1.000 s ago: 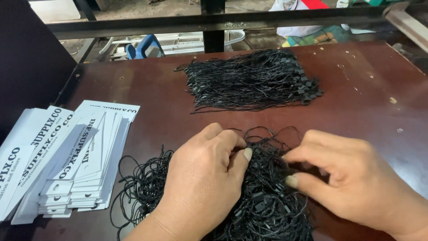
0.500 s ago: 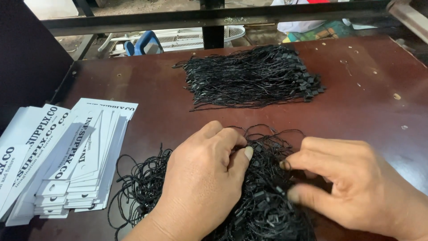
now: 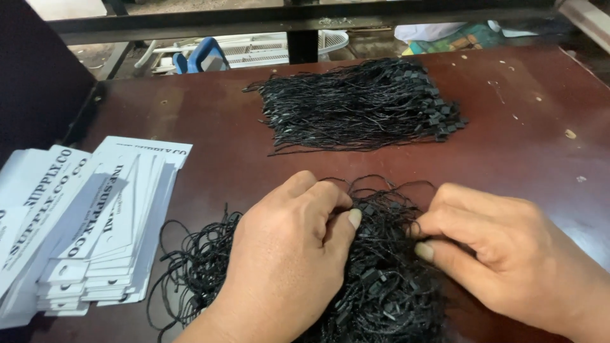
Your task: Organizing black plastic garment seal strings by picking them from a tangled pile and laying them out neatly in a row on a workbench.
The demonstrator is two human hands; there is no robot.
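A tangled heap of black string loops with small plastic fasteners [image 3: 381, 279] lies at the near edge of the dark red table [image 3: 216, 121]. My left hand [image 3: 286, 260] presses flat on top of the heap, thumb curled against it. My right hand [image 3: 502, 254] pinches strands at the heap's right side between thumb and fingers. A second, tidier bundle of black strings [image 3: 359, 108] lies straight across the far middle of the table, away from both hands.
A fanned stack of white paper hang tags [image 3: 95, 222] with punched holes lies at the left edge. A dark panel [image 3: 38, 82] stands at the far left. Beyond the table's metal rail are white and blue items on the floor [image 3: 241, 51].
My right hand has drawn its fingers in and shifted slightly on the heap's right side. My left hand has stayed pressed on the heap.
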